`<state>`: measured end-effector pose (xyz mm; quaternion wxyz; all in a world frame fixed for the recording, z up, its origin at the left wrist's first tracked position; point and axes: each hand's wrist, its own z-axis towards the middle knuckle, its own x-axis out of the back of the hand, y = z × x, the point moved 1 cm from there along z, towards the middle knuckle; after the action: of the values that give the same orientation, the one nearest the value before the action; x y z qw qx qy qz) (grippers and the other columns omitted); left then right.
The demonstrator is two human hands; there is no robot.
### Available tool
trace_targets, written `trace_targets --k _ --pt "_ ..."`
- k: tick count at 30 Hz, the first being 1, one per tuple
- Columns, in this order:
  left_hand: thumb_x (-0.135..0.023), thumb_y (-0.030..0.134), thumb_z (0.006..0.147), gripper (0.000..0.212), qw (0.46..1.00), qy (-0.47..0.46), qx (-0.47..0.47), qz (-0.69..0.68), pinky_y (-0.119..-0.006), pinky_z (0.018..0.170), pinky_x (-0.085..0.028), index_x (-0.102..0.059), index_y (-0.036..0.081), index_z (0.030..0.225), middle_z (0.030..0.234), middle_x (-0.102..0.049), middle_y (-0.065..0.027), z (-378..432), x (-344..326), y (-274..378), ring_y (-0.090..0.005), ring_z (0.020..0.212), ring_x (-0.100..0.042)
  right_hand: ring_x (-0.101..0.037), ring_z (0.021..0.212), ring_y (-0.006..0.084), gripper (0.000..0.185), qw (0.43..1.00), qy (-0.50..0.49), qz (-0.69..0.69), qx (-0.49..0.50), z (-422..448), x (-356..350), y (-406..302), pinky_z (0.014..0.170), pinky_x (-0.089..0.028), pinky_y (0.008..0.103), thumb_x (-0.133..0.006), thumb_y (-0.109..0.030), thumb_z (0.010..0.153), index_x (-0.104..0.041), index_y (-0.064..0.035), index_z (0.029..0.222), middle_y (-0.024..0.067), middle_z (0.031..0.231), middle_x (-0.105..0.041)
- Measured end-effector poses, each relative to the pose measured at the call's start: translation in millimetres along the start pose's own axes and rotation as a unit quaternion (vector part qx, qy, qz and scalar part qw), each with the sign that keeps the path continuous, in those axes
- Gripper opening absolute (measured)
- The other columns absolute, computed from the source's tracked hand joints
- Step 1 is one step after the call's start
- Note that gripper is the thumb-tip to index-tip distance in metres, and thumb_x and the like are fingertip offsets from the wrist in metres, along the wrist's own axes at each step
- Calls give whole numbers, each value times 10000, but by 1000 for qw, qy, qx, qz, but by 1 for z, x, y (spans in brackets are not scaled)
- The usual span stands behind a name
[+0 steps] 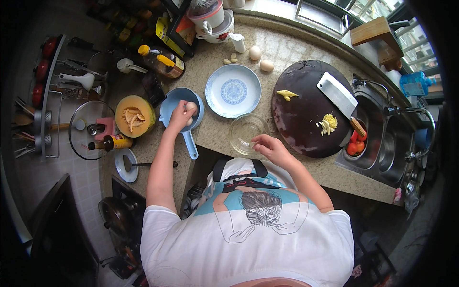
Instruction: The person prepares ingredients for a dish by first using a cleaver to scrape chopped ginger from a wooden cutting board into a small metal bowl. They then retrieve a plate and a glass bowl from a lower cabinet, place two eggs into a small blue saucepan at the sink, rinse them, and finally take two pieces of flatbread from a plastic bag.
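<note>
Over a light-blue plastic saucepan-shaped bowl (192, 143), my left hand (181, 115) holds an egg (191, 107) in its fingers. A second pale egg shape shows just below, partly hidden by the fingers. My right hand (269, 145) rests by the near right rim of a clear glass bowl (235, 126), fingers apart and holding nothing. Beyond the glass bowl lies a blue-and-white patterned plate (233, 91). Two more eggs, one upper (255, 53) and one lower (266, 65), lie on the speckled counter behind the plate.
A cleaver (337, 95), ginger (286, 94) and chopped garlic (329, 123) lie on a round dark chopping board (297, 125). Right of it is a sink (387, 150) holding tomatoes (355, 147). Half a melon (133, 116) and an oil bottle (163, 61) stand at left.
</note>
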<state>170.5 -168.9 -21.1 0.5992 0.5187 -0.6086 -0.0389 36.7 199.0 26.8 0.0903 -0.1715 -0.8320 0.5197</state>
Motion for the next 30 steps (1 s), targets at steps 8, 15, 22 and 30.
trace_targets --k 8,15,22,30 --pt "-577 490 893 459 952 -69 81 -286 -222 462 -416 -492 110 1136 860 -603 -7 -3 38 61 -72 661 -571 -583 899 98 263 1000 5 9 -11 0 6 -3 805 -463 263 -571 -130 917 -561 -4 1149 49 950 -644" --pt "-614 380 905 451 938 -155 -117 -288 -242 642 -462 -450 55 1172 981 -608 -56 65 -14 183 -88 838 -567 -579 787 127 264 997 28 33 66 0 10 0 716 -473 297 -566 -151 901 -577 -25 1133 80 874 -646" --pt "-653 350 874 480 966 -145 -215 -2 -341 726 -483 -462 40 1187 991 -647 -155 168 -115 267 -214 886 -629 -610 922 126 268 991 35 119 52 -14 31 -8 807 -476 282 -553 -132 918 -565 -18 1160 71 972 -656" --pt "-629 426 842 455 919 -99 -260 279 -477 761 -465 -465 74 1079 963 -642 -187 218 -175 299 -380 900 -609 -613 1003 141 253 981 69 178 45 -38 64 -12 877 -474 288 -541 -102 924 -556 -2 1156 82 1033 -640"
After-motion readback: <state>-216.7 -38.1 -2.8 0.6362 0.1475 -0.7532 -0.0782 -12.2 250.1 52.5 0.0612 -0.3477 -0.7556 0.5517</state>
